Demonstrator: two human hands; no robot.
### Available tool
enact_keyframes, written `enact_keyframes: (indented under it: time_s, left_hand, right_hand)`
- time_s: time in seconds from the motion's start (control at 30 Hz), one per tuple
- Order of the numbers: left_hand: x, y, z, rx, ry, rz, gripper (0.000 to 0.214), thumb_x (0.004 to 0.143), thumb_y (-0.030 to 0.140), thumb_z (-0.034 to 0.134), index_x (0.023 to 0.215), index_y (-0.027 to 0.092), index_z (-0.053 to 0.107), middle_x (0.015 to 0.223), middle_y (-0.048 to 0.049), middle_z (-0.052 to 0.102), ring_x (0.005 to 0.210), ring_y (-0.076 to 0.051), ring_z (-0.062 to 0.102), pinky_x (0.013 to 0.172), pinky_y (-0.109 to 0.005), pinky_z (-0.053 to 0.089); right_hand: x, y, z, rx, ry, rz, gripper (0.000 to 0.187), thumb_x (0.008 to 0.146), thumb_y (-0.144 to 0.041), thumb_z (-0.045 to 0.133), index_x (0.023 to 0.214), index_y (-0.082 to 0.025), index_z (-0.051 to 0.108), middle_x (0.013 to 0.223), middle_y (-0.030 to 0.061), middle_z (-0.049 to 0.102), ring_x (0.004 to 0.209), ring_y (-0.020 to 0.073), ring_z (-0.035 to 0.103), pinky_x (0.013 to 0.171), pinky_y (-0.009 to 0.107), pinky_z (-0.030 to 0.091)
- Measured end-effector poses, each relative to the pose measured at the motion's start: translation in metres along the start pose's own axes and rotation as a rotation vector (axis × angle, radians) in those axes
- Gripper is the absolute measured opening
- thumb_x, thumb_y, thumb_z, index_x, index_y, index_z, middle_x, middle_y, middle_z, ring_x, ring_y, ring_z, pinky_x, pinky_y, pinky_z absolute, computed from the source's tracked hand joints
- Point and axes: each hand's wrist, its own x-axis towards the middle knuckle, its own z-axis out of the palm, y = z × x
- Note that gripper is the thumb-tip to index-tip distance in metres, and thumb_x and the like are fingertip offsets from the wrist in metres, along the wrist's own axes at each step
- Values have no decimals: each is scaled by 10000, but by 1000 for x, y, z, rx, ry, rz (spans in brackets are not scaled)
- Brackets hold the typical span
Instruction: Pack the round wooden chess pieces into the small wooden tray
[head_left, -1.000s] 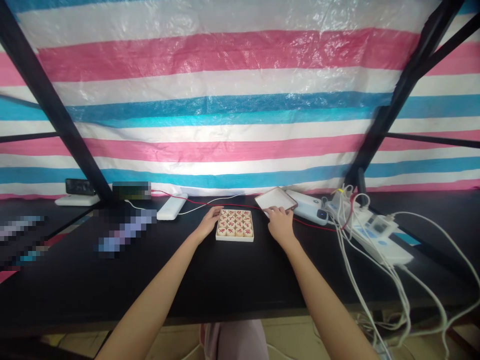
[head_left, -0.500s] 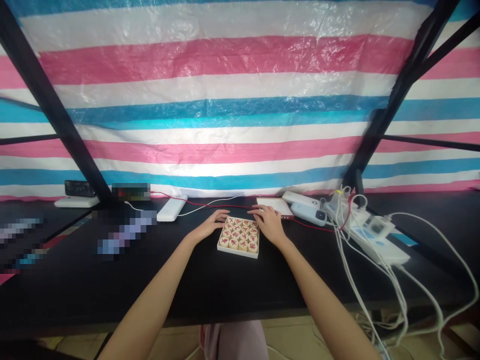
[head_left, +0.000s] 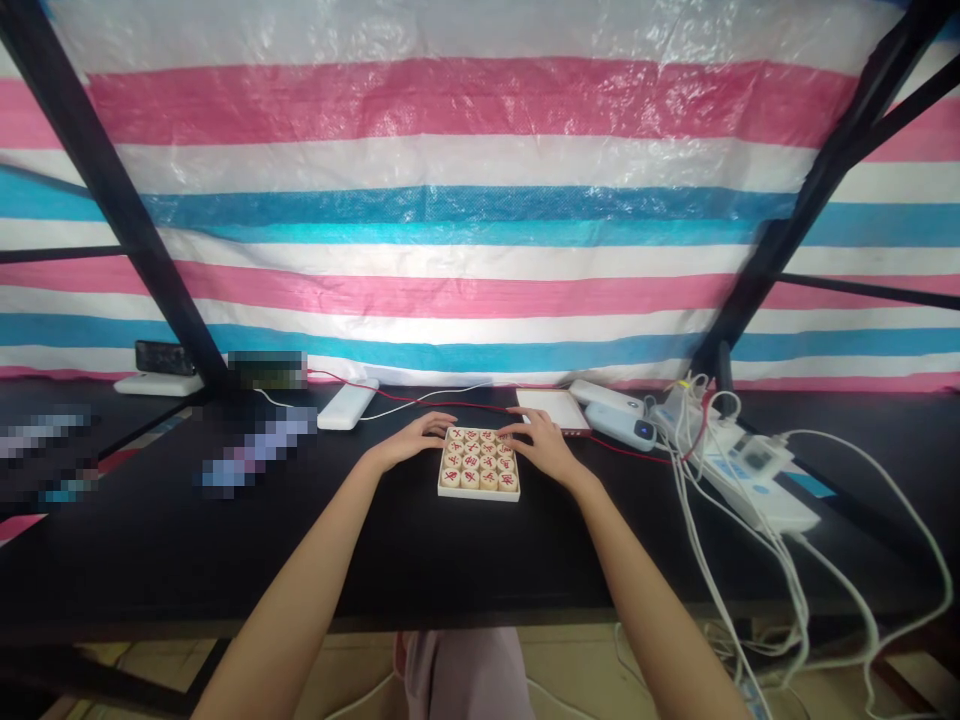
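Observation:
A shallow white box [head_left: 478, 494] lies on the black table, filled with rows of round xiangqi pieces [head_left: 470, 462] marked with red characters. At its upper left edge is my left hand [head_left: 411, 440], fingers stretched out and fingertips at or close against the rim. My right hand [head_left: 541, 445] reaches over the upper right corner with its fingers apart. Its fingertips cover part of the pieces there; whether they press on one cannot be made out. Neither hand lifts anything.
Behind my right hand lies a white box lid or tray [head_left: 551, 408]. Power banks [head_left: 619, 425] and a power strip [head_left: 765, 495] with tangled white cables stand right. Another white power bank [head_left: 348, 405] lies left. Black frame posts [head_left: 112, 190] rise before a striped sheet [head_left: 450, 100].
The box of pieces has turned slightly and now sits squarer to the table edge. My right fingers have come in over its upper right corner. The view has shifted a little.

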Motion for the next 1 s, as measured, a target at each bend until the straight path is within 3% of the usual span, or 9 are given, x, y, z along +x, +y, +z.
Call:
enact_keyframes:
  time_s: [0.2,0.37,0.57,0.77,1.0]
  left_hand:
    - [-5,5,-6,44,-51,-5,395,661,200,638,1054,210,592,1073,-48,621,1047,-207,553,947,-363,409]
    - [-9,8,-10,32,-114,-16,391,673,181,603,1063,208,588,1057,-47,626,1058,-205,550,937,-356,412]
    - [-9,9,-10,43,-106,-23,381,673,190,596,1053,214,603,1066,-49,630,1076,-216,544,932,-357,417]
    - [-9,10,-11,48,-113,-36,393,675,198,598,1067,215,600,1073,-47,632,1092,-216,540,947,-351,409]
    - [-11,12,-9,51,-100,-37,385,673,201,598,1058,217,610,1070,-38,645,1094,-213,545,963,-348,401]
  right_hand:
    - [-2,-5,0,13,-48,-30,277,891,-388,476,1128,-403,618,1355,-5,458,1239,243,359,973,489,344]
    - [-1,-9,-1,40,-97,-97,254,858,-413,534,1087,-395,641,1338,-13,473,1223,240,379,983,485,337]
    - [0,-10,0,68,-77,-113,213,819,-380,600,1013,-341,678,1291,7,516,1197,234,410,975,458,347]
    - [1,-9,3,95,31,-160,159,772,-389,653,883,-287,703,1140,16,597,1079,200,493,961,392,366]
    - [1,-10,4,91,-2,-170,215,789,-394,634,972,-301,695,1201,19,579,1111,209,480,978,405,356]
